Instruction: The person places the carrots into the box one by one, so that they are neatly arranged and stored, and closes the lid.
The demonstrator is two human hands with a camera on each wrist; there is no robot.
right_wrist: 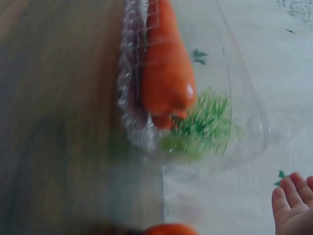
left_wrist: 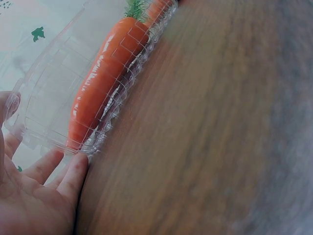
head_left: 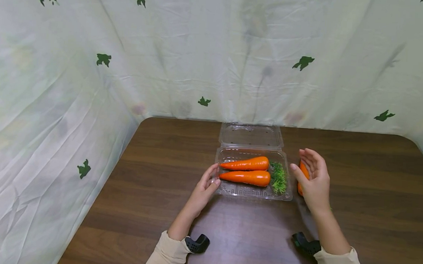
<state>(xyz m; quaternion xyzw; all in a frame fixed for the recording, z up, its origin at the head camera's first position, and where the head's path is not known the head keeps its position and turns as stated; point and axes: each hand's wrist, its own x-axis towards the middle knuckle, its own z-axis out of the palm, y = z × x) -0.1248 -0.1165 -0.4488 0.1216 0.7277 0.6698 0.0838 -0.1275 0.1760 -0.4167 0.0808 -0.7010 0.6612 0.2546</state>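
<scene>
A clear plastic clamshell container [head_left: 244, 191] lies with its lid [head_left: 251, 135] folded back. Inside it, two shiny orange carrots, a rear carrot [head_left: 249, 164] and a front carrot [head_left: 246, 177], lie side by side with tips to the left. Their feathery green tops [head_left: 278, 178] fill the right end. My left hand [head_left: 202, 192] holds the container's left end, thumb at the rim, fingertips against the wall in the left wrist view. My right hand [head_left: 313, 181] hovers right of the container with fingers apart from the thumb. Partly hidden behind it is a third carrot [head_left: 304, 170].
Everything rests on a dark brown wooden table [head_left: 152, 184]. Its back edge meets a pale curtain [head_left: 200, 60] printed with green leaves, and the lid lies close to that edge. Another curtain side hangs at the left. A black wrist device [head_left: 197, 243] sits on the left arm.
</scene>
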